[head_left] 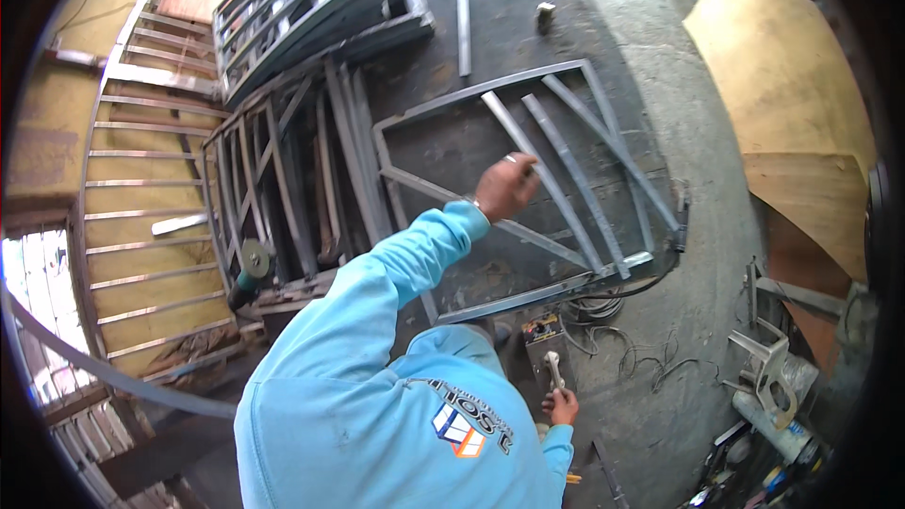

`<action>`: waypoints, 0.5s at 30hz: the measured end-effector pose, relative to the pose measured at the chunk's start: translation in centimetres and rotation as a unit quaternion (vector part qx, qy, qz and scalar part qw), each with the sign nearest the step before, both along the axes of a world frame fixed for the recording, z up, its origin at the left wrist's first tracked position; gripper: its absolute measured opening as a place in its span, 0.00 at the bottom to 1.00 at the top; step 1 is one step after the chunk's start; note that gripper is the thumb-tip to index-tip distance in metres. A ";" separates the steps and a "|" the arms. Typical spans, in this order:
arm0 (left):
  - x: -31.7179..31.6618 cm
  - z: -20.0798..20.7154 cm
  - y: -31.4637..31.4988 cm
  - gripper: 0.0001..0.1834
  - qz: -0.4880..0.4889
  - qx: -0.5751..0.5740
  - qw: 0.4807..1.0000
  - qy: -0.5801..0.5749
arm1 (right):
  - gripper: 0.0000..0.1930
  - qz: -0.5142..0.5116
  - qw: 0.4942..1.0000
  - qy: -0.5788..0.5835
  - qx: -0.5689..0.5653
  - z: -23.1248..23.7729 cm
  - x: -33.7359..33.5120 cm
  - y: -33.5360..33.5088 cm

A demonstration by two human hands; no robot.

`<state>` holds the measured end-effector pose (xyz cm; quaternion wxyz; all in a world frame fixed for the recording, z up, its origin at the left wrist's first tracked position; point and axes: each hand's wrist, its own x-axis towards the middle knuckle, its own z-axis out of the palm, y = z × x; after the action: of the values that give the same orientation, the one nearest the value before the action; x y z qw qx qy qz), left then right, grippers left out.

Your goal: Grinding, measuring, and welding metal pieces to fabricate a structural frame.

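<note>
My left hand (pixel 507 187) reaches out over a rectangular grey metal frame (pixel 490 303) lying on the dark floor. Its fingers are curled at a loose metal bar (pixel 556 196) that lies slantwise across the frame. Beside this bar lie a second bar (pixel 575 184) and a third bar (pixel 603 141). Low on my right, my right hand (pixel 562 406) has its fingers closed at the lower end of a pale handle (pixel 554 369). The handle sits over a dark box-shaped machine (pixel 541 330) with a coloured panel.
Welded metal frames (pixel 283 170) stand stacked at the left, near an angle grinder (pixel 250 273). A ladder-like rack (pixel 151 184) leans on the wall. Coiled cable (pixel 596 309) lies by the machine. At the right are yellowish sheets (pixel 782 75) and a broken plastic chair (pixel 768 372).
</note>
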<state>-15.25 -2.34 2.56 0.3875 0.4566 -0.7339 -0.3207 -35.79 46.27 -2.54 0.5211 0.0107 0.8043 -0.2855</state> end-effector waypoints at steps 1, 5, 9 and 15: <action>0.5 0.7 1.6 0.12 -0.065 -0.075 0.995 -0.006 | 0.11 0.015 1.000 -0.011 0.014 0.2 -0.2 -0.4; 2.7 1.6 13.6 0.13 -0.114 0.048 0.992 0.033 | 0.11 0.100 0.993 -0.038 0.043 -0.4 -1.6 -2.5; 7.8 0.9 23.1 0.10 -0.117 0.198 0.971 -0.069 | 0.12 0.168 0.983 -0.040 0.055 -2.5 -4.9 -4.3; 16.7 -0.1 27.4 0.08 0.172 0.153 0.963 -0.136 | 0.14 0.229 0.973 -0.032 0.001 -4.1 -7.1 -6.9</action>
<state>1.46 25.08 2.41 0.2586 0.6695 -0.6321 -0.2922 -42.87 39.36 -6.67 0.5977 -0.1646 0.7686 -0.1575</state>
